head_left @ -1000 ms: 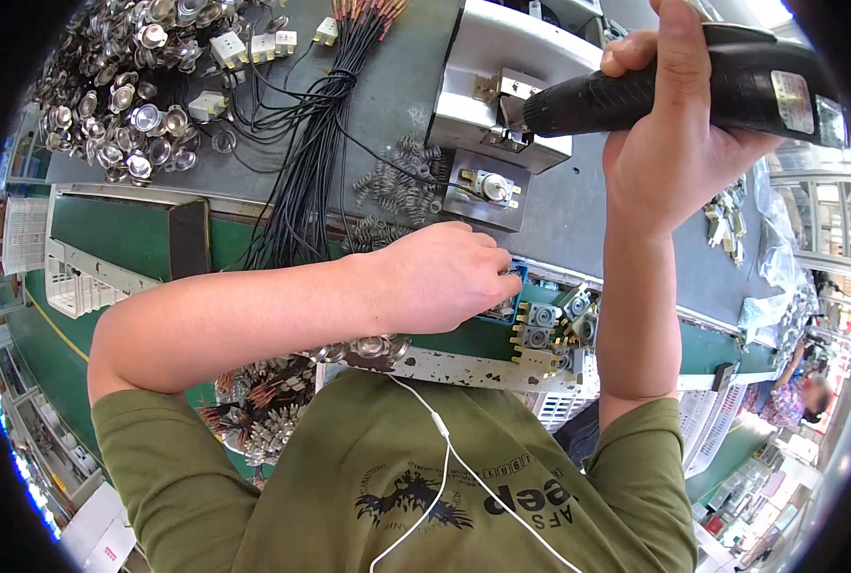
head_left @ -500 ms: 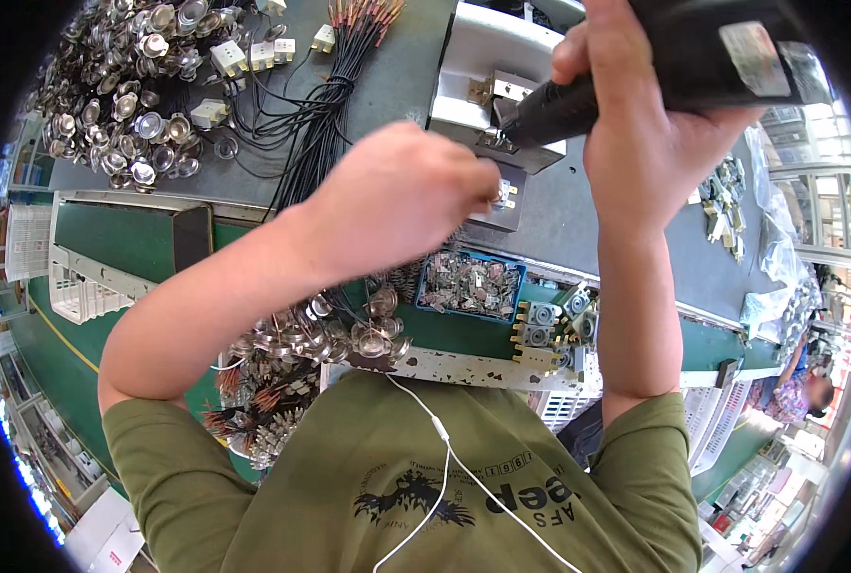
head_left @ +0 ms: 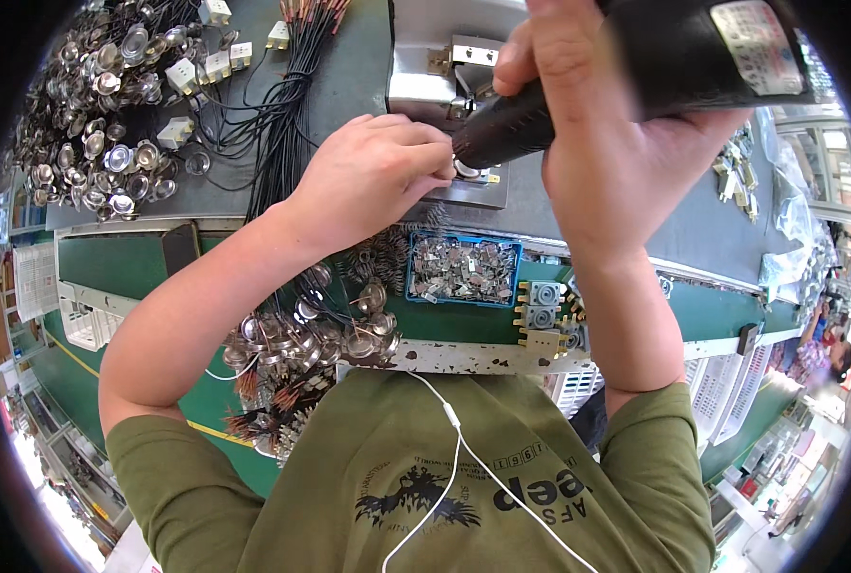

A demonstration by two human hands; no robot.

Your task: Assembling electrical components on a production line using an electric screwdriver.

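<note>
My right hand (head_left: 597,162) is wrapped around a black electric screwdriver (head_left: 678,53), tilted so its nose points down and left. The nose meets a small part with a brass-coloured tab (head_left: 490,179) on a flat metal fixture plate (head_left: 487,197). Beside that nose, my left hand (head_left: 373,177) is closed, thumb and fingertips pinched together at the part's left edge. Whatever lies between those fingertips is hidden. Just behind stands a bent sheet-metal bracket (head_left: 416,53) with a small metal block (head_left: 473,50) fixed to it.
A blue tray (head_left: 463,303) of small metal pieces sits in front, next to loose springs (head_left: 382,258) and several grey switch-like parts (head_left: 542,317). At left lie a bundle of black wires (head_left: 287,134), white connectors (head_left: 217,65) and heaped round metal caps (head_left: 110,158). Clear plastic (head_left: 788,205) lies at right.
The screwdriver's nose has moved from the bracket to the part on the fixture plate. My left hand, blurred before, now rests at that part. The whole view has shifted slightly.
</note>
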